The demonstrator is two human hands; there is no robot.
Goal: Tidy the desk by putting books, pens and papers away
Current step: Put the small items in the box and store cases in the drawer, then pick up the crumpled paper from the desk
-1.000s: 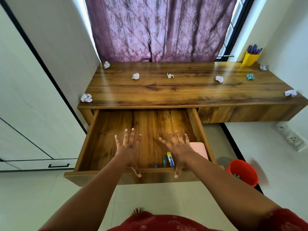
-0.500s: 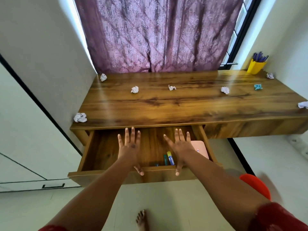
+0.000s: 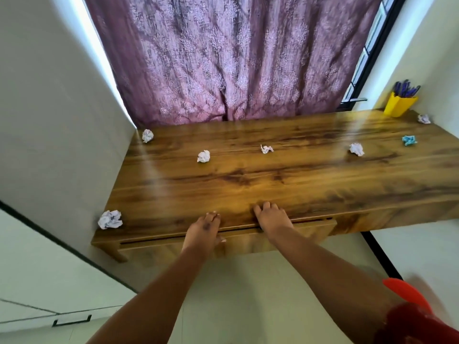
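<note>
Two bare forearms, no watch or rings visible — dark red fabric sleeve (image 3: 419,326) on right arm, lower right corner.

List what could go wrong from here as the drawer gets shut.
1. Pinched fingers: the left hand and right hand lie over the drawer front, fingers reaching onto the desk edge, with only a thin gap left; they could get caught.
2. A jolt from a hard push might roll the paper ball off the desk's left edge, where it sits close.
3. Crumpled papers remain on top, so shutting now may mean reopening, if they belong inside.
</note>
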